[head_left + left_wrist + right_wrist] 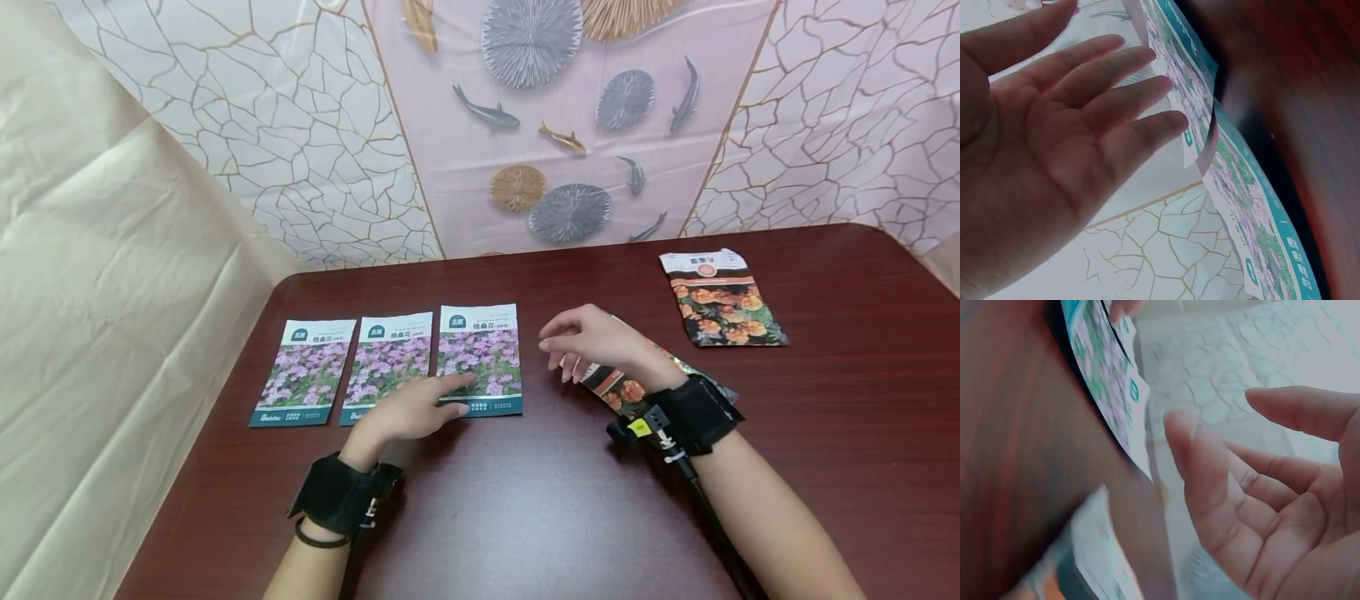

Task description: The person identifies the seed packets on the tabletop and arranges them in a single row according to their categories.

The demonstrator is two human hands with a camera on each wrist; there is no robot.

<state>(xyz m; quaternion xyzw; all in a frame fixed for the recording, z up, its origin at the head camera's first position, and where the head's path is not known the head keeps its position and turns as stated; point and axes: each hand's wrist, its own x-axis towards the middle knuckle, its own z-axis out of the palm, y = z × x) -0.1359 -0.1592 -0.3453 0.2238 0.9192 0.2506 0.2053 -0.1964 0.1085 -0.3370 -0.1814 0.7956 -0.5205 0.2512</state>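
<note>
Three seed packets with pink-purple flowers stand in a row: a left packet (pixel 303 371), a middle packet (pixel 384 358) and a right packet (pixel 480 354). My left hand (pixel 412 408) reaches over the middle one, its fingertips over the lower part of the right packet; in the left wrist view its fingers (pixel 1129 131) are extended and the palm bare. My right hand (pixel 600 342) hovers with loosely bent fingers and nothing in them, as the right wrist view also shows. Beneath that hand and wrist lies an orange-flower seed packet (pixel 624 390), partly hidden.
Another orange-flower packet (pixel 727 304) lies at the back right of the dark red-brown table (pixel 517 500). Patterned cloth (pixel 570 150) hangs behind the table, and a pale sheet (pixel 97 275) drapes along the left side. Black straps with cameras and cables sit on both wrists.
</note>
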